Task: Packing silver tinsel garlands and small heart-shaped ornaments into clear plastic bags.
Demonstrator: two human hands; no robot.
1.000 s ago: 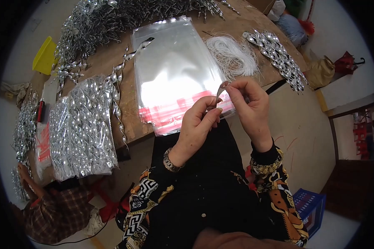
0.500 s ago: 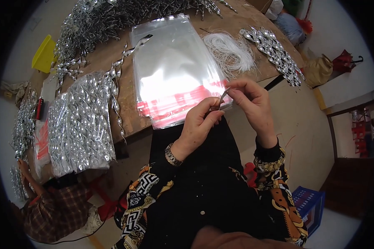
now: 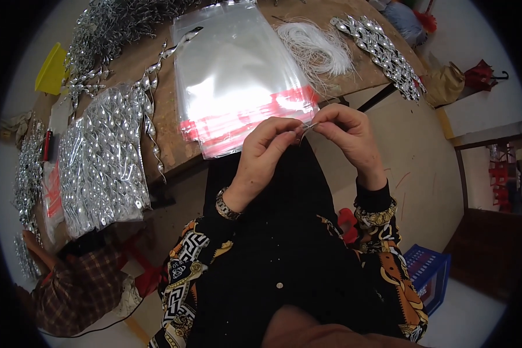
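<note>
A thin silvery strip [image 3: 308, 126] sits between the person's two hands, in front of the near right corner of a stack of clear plastic bags [image 3: 232, 69] with red edges. The left hand [image 3: 260, 153] has its thumb and index finger closed on the strip's left end, while the right hand [image 3: 352, 139] pinches the other end between the tips of its thumb and index finger. The strip thus spans the small gap between the two sets of fingers, partly hidden by them, so its full shape cannot be told. The bags lie on a brown tabletop [image 3: 168, 119], with a loose bundle of white string [image 3: 319, 49] just to their right and a cluster of twisted silver strands [image 3: 383, 58] beyond it. On the left lies a clear package of silver spirals [image 3: 104, 162].
</note>
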